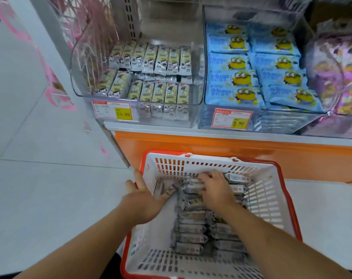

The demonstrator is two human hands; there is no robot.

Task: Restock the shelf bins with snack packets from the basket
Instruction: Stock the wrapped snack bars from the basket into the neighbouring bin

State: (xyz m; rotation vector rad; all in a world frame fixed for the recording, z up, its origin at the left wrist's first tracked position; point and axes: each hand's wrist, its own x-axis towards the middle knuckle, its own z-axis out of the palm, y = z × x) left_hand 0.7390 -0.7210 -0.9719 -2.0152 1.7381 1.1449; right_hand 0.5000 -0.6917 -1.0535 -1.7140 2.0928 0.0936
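A white basket (265, 200) with a red rim stood on the pale floor (50, 188) closest to the person, right in front of the shelf. Rows of small silver snack packets (191, 228) lay along its bottom, mostly toward the middle and right. The left hand (142, 200) rested over the basket's left rim, its fingers fairly straight, thumb outside the wall and fingertips touching a packet leaning against that wall. The right hand (217, 190) was down inside the basket at the far end of the pile, fingers curled over several packets and gripping them.

Beyond the basket ran the orange base (211, 150) of the shelf. On it sat a clear bin (78, 81) on the left, partly filled with two rows of upright yellow and silver packets (151, 77), with open room on its left side; a price tag (112, 110) was stuck to its front. Just beside it on the right, another clear bin (203, 117) held blue packets (251, 77) stacked nearly full, with its own price tag (231, 118). Purple packets (338, 77) showed at the far right edge.
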